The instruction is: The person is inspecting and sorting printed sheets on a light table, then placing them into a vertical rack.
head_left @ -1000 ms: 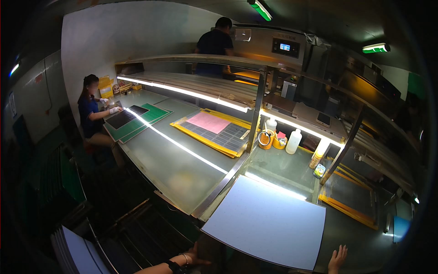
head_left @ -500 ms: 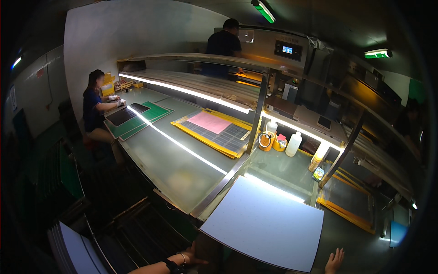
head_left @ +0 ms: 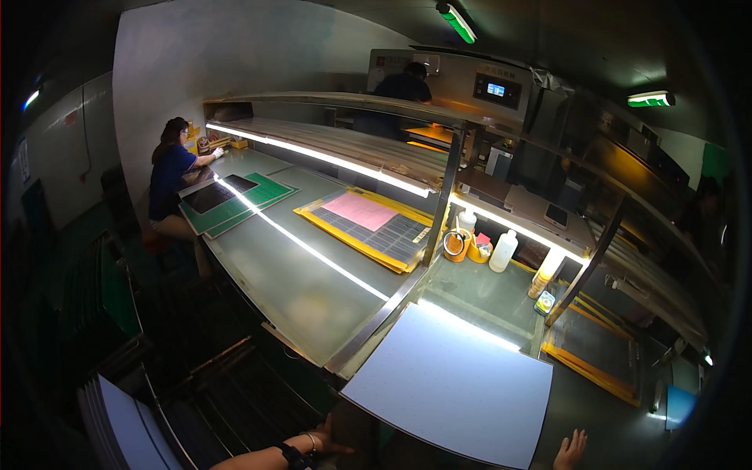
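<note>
Sheet [head_left: 450, 388] lies between left hand [head_left: 324, 440]—loosely unfurled, empty—and right hand [head_left: 572, 450], wide and empty.

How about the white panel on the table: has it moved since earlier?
No, not noticeably: the panel keeps its place beside the metal divider; the whole view shifted.

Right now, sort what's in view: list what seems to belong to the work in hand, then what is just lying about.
Seemingly part of the work: large pale panel, lying between the left hand and right hand.

Apparently just lying about: front white bottle, pink sheet, phone-like slab on the shelf, blue sheet at far right.
</note>
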A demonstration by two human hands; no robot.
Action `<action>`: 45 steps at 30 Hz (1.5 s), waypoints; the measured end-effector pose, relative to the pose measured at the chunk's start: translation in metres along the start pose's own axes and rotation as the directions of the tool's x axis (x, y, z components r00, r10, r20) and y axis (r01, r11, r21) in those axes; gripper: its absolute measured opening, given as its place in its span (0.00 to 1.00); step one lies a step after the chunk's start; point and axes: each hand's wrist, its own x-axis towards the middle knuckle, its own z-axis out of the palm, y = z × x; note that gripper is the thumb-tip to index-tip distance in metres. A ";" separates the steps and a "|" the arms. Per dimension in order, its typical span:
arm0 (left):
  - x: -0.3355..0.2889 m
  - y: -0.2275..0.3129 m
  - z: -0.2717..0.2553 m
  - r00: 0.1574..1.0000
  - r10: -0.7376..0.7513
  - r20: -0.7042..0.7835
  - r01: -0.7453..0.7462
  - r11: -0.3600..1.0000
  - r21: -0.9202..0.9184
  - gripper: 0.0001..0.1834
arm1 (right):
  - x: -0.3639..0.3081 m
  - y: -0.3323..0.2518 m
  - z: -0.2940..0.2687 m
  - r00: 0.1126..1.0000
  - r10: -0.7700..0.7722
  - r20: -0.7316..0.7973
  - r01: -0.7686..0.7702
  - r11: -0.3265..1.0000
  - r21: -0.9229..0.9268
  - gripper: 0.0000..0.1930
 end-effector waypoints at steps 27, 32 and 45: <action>0.004 -0.003 0.002 1.000 -0.009 -0.001 0.009 1.000 -0.011 0.80 | -0.001 -0.006 -0.007 0.999 0.035 0.035 -0.037 0.997 0.060 0.25; 0.002 0.000 0.001 0.999 -0.032 0.004 0.032 0.999 -0.004 0.80 | -0.002 -0.005 -0.005 0.999 0.028 0.023 -0.029 0.998 0.058 0.25; 0.007 -0.010 0.008 0.999 0.004 -0.035 -0.004 1.000 0.012 0.81 | -0.003 -0.007 -0.009 0.999 0.027 0.027 -0.029 0.998 0.051 0.25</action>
